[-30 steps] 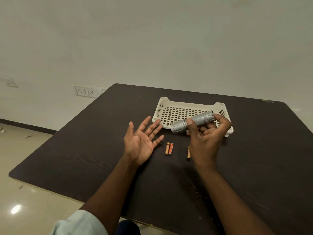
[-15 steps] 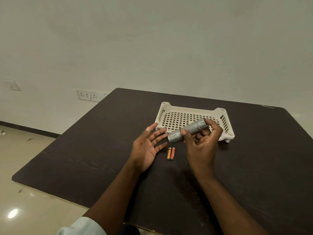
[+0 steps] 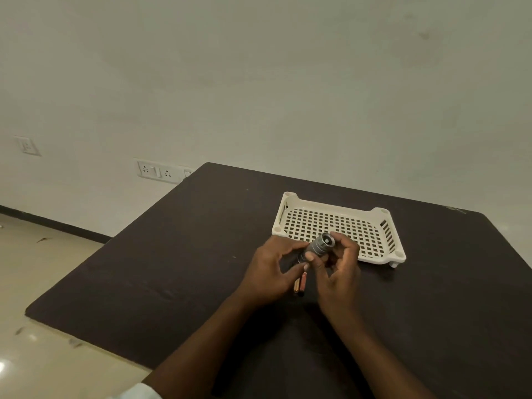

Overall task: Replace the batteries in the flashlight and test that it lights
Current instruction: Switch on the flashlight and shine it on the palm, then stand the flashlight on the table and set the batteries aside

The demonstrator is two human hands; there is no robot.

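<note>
I see left hand [image 3: 270,272], spread open a moment ago, now gripping flashlight [image 3: 318,247] alongside right hand [image 3: 338,272], above batteries [image 3: 300,283], near white basket [image 3: 290,203]. Dark counter [image 3: 172,269]; pale wall, sockets [image 3: 157,169].

A dim, greenish, evenly lit room is shown; a bright glare spot is seen on the floor [image 3: 1,367] at lower left; straight edges are bowed by wide-angle distortion; fine detail is softened.

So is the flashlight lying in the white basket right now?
No, both hands, left and right, hold the flashlight above the table in front of the basket.
</note>
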